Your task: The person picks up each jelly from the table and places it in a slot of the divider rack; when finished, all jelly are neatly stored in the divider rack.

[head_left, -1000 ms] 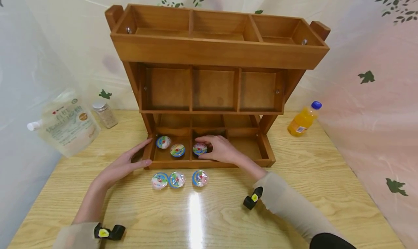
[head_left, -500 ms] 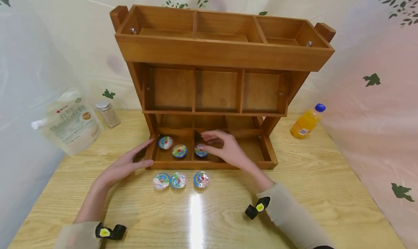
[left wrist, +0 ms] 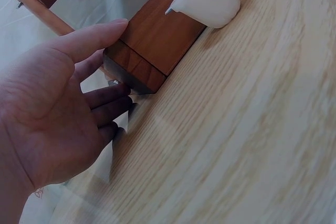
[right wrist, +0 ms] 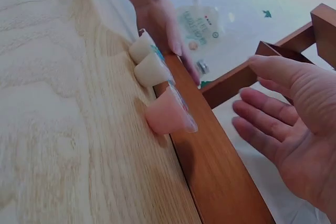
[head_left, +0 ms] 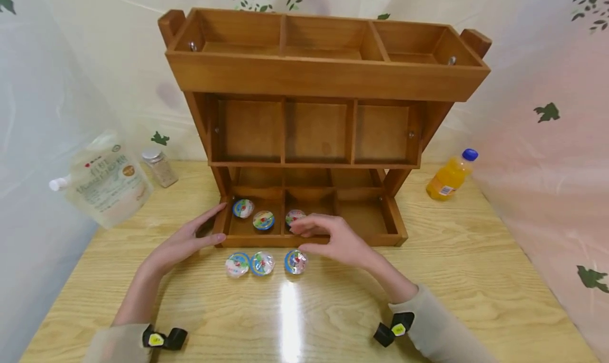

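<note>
head bright | glare streak (head_left: pixel 291 323) on table (head_left: pixel 490 284) | wrist views dimmer

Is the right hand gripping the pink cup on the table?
No, the right wrist view shows the right hand with nothing in its grasp, apart from the pink cup on the table.

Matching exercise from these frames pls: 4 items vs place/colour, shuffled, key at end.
Items
1. drink bottle
2. left hand
3. jar
4. pouch

Matches
A. silver lid
B. white spout cap
C. at one end of the bottom tray
D. blue cap

Pairs: 1-D, 2-C, 3-A, 4-B
</note>
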Motion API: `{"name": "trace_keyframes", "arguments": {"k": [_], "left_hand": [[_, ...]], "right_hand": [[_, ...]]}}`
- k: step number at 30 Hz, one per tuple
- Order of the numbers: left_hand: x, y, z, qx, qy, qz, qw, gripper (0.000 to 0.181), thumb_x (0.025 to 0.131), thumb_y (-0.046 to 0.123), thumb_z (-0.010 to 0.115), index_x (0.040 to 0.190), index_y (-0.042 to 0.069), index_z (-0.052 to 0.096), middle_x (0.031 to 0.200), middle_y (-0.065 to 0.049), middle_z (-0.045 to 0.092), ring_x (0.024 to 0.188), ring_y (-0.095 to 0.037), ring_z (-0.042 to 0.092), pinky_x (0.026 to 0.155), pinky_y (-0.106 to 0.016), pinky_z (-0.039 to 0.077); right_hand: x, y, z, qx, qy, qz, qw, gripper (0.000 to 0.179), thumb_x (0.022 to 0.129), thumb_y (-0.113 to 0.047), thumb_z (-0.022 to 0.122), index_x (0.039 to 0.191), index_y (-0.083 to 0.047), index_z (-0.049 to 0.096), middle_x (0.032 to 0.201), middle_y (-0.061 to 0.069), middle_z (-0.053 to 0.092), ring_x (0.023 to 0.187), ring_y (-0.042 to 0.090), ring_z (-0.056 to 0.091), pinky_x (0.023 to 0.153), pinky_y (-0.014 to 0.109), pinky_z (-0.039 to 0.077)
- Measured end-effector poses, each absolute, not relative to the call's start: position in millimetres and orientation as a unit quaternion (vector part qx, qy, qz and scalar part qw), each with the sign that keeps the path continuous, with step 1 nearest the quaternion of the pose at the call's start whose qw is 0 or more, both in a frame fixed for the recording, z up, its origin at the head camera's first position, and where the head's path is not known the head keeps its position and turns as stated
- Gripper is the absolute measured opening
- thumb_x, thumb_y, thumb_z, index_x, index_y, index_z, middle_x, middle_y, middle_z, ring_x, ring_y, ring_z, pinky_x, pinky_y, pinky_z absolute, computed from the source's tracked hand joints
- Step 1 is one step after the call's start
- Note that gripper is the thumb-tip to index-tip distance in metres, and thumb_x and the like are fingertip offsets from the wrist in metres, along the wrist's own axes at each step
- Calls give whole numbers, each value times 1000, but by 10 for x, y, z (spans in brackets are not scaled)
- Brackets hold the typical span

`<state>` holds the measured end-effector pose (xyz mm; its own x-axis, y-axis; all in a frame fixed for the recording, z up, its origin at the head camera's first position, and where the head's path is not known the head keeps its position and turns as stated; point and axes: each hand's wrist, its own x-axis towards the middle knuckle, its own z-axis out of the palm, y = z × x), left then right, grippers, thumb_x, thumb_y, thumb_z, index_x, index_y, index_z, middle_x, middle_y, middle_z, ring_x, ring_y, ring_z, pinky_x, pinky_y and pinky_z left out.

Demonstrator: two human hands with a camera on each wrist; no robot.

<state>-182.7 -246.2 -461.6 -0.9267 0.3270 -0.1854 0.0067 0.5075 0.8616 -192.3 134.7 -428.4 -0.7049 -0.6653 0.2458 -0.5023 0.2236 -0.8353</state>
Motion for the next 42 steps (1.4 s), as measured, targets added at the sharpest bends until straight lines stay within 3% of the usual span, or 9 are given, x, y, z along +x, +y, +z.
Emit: {"name": "trace_keyframes", "arguments": {"k": [4,7,16,26,42], "left_hand": [[-1832,-2457,-4630,100,850,490,163,75,101,39,65,163,42,23,175,-10,13,160,-46,6,122,-76,10],[-1837,-2461,-4634,105,851,489,160,74,101,38,64,163,42,23,175,-10,13,160,-46,6,122,-76,10],[-1835,-2476,-4644,109,850,490,159,75,101,40,65,163,42,23,175,-9,14,160,-45,7,122,-76,10],[-1837,-2470,-4646,109,849,492,160,74,101,39,64,163,42,23,175,-9,13,160,-45,6,122,-76,10],[-1830,-2474,-4640,105,848,494,162,74,101,39,64,162,44,23,175,-9,13,160,-45,6,122,-76,10]], "right_hand": [[-1883,1357,-4275,-385,785,-470,119,44,91,-12,79,133,-10,68,134,9,71,117,34,70,102,44,58],[-1877,1363,-4263,-387,798,-442,132,45,91,-16,79,134,-13,67,136,5,70,121,31,69,105,40,57],[-1887,1347,-4315,-436,808,-372,137,50,90,-25,81,137,-14,67,141,-1,68,133,17,62,113,33,50],[-1853,1336,-4363,-441,821,-316,181,60,88,-21,83,144,-16,61,151,0,60,144,20,52,119,41,45],[-1824,1294,-4411,-438,833,-286,181,52,89,-17,82,138,-17,65,139,-4,66,131,13,60,111,32,50]]}}
